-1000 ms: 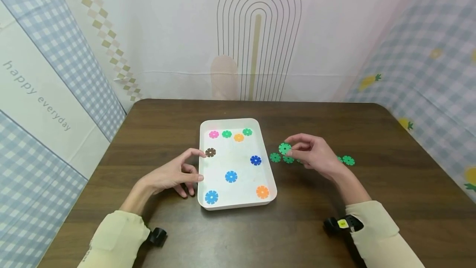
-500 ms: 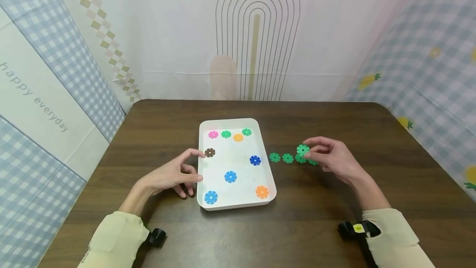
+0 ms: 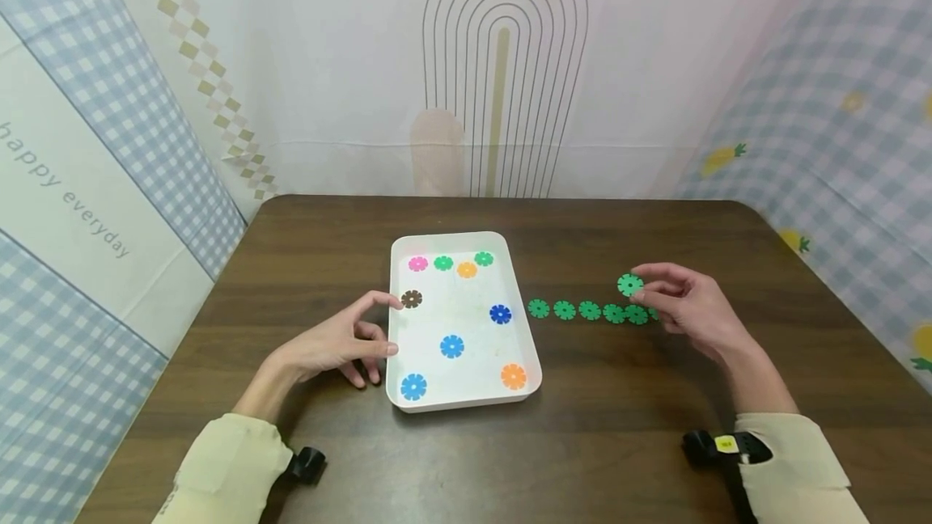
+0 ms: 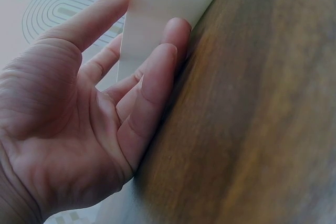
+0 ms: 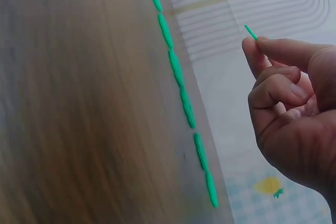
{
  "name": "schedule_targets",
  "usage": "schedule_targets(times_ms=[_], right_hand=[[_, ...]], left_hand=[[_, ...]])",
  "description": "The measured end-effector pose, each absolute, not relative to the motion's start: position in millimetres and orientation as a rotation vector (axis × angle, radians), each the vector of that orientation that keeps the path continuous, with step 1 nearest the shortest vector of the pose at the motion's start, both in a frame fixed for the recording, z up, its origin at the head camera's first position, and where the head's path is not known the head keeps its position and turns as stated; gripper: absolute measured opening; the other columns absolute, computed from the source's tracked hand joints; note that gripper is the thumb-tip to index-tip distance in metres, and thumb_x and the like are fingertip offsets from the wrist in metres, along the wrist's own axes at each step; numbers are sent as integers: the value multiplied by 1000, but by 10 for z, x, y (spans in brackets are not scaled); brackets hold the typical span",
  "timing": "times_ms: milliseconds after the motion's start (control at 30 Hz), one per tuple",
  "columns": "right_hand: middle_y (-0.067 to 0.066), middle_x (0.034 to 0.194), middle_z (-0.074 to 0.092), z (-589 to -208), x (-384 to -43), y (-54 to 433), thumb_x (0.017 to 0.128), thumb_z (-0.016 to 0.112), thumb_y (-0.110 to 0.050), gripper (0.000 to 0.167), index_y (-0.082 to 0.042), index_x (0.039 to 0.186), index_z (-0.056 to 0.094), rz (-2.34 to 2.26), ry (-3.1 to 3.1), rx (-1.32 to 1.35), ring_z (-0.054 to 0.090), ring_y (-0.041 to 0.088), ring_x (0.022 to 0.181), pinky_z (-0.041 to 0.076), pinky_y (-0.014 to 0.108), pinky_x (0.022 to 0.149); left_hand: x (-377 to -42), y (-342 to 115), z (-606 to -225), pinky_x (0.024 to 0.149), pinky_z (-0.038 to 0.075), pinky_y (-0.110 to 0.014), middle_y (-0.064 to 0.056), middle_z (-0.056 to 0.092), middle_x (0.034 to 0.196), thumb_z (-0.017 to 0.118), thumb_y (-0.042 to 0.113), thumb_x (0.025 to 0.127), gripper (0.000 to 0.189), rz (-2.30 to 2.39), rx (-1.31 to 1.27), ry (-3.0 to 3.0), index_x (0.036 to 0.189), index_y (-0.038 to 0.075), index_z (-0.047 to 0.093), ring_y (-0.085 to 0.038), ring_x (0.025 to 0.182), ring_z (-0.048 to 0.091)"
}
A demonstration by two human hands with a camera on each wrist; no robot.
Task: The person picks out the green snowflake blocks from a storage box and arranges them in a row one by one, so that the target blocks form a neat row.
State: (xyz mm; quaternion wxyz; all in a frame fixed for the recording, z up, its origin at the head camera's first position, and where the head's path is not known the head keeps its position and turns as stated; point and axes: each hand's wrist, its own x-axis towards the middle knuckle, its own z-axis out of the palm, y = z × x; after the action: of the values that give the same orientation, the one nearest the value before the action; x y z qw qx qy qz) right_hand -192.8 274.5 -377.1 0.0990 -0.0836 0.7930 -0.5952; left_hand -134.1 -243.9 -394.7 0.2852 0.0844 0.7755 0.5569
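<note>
Thumb and index finger of my right hand (image 3: 695, 306) pinch a green notched plastic disc (image 3: 630, 285), raised above the table. In the right wrist view the disc (image 5: 251, 32) appears edge-on between the fingertips. Below it, a row of several similar green discs (image 3: 589, 310) lies flat, running right from the tray; the hand covers its right end. At the left side of a white tray (image 3: 399, 362), my left hand (image 3: 335, 342) holds the rim with thumb and index finger. Its other fingers (image 4: 149, 77) lie low along the outer wall of the tray (image 4: 152, 19).
Inside the tray lie pink (image 3: 418, 264), brown (image 3: 411, 299), dark blue (image 3: 500, 314), light blue (image 3: 452, 346) and orange (image 3: 513, 377) discs, plus yellow-orange and green ones. The dark wooden table (image 3: 466, 467) ends at a patterned cloth backdrop (image 3: 335, 87).
My right hand has moved right along the row with the green disc in its pinch, uncovering more of the row's left part. The left hand and tray stay in place.
</note>
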Motion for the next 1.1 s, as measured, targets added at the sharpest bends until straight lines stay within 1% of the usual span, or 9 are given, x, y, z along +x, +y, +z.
schedule_targets(times_ms=[300, 400, 567, 633, 767, 1000, 1100], right_hand=[[-11, 90, 75, -3848, -1961, 3025, 103, 71, -23, 33, -14, 134, 63, -1720, 2465, -131, 39, 12, 55, 21, 47, 58], [-13, 91, 75, -3870, -1977, 3097, 104, 70, -23, 32, -16, 134, 63, -1711, 2489, -81, 41, 11, 55, 22, 45, 55], [-15, 90, 75, -3873, -1983, 3198, 103, 71, -23, 30, -21, 132, 65, -1678, 2525, 2, 44, 11, 57, 33, 36, 49], [-15, 89, 74, -3872, -1980, 3236, 103, 72, -23, 30, -22, 132, 66, -1660, 2541, 33, 45, 11, 58, 38, 31, 49], [-16, 86, 73, -3887, -1976, 3310, 101, 74, -23, 29, -25, 129, 67, -1654, 2553, 78, 47, 8, 59, 41, 29, 51], [-24, 87, 70, -3930, -1955, 3456, 102, 73, -30, 24, -30, 125, 67, -1540, 2647, 170, 53, 6, 68, 50, 27, 57], [-25, 86, 69, -3961, -1946, 3526, 102, 72, -30, 21, -31, 123, 68, -1512, 2671, 194, 54, 6, 68, 51, 27, 58]], left_hand=[[-1345, -2440, -3949, 57, 61, -35, -8, 69, 90, 78, 28, 98, 74, 1493, 228, 2069, 156, 20, 32, -24, 71, 72], [-1346, -2440, -3950, 57, 61, -35, -8, 69, 90, 78, 27, 98, 74, 1497, 230, 2068, 156, 20, 32, -24, 70, 72], [-1348, -2439, -3955, 57, 61, -35, -8, 69, 90, 77, 26, 99, 73, 1498, 233, 2067, 155, 20, 32, -24, 71, 72], [-1348, -2440, -3955, 57, 61, -35, -8, 69, 90, 77, 26, 99, 73, 1498, 235, 2068, 155, 20, 32, -24, 71, 73], [-1349, -2443, -3957, 57, 61, -35, -8, 69, 90, 78, 26, 99, 73, 1496, 234, 2069, 155, 20, 32, -25, 71, 73], [-1350, -2442, -3953, 57, 61, -35, -8, 68, 89, 76, 24, 100, 71, 1496, 234, 2071, 155, 20, 32, -25, 71, 73], [-1352, -2444, -3952, 57, 61, -35, -8, 68, 90, 77, 25, 99, 72, 1490, 232, 2074, 155, 20, 32, -25, 71, 73]])
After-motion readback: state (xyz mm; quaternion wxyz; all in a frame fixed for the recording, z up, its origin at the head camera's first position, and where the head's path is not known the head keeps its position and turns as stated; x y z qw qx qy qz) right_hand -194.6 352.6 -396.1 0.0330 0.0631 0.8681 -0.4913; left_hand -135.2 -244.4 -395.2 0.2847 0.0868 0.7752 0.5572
